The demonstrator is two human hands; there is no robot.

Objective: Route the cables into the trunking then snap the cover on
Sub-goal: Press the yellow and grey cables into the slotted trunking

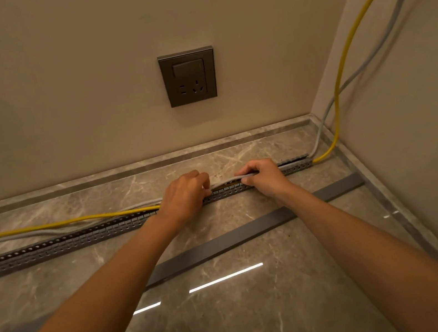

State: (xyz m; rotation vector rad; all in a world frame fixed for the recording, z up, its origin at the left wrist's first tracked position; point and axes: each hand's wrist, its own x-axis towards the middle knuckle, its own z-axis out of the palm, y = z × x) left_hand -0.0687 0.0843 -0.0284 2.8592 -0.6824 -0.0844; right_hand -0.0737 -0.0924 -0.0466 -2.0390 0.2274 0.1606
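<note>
Two bare forearms reach in from 7 and 5 o'clock over a glossy marble floor [239, 323]. Just past them the cover [253, 233], a flat grey strip, lies loose on the floor. It runs slantwise from 8 o'clock up to 3 o'clock, near the trunking but apart from it.

Beyond it the slotted grey trunking [78, 237] lies open-topped on the floor and stretches from 9 o'clock to about 2 o'clock, near the corner. Both hands meet over its middle, a little beyond the view's centre. The left hand [185, 198] has its fingers curled down onto the grey cable [223, 181]. The right hand [264, 178], just to its 3 o'clock, grips the same cable with fingers over it and thumb beneath. The short stretch between them sits right at the trunking's top edge, with a bit of yellow showing in the channel under it.

Toward 9 o'clock the yellow cable [47, 225] and the grey cable lie on the floor just behind the trunking, outside it. At 2 o'clock both leave the trunking's end and climb the corner.

Farther back runs the skirting [153, 162], and above it, at 12 o'clock, a dark socket [189, 77] sits on the wall [50, 78].
</note>
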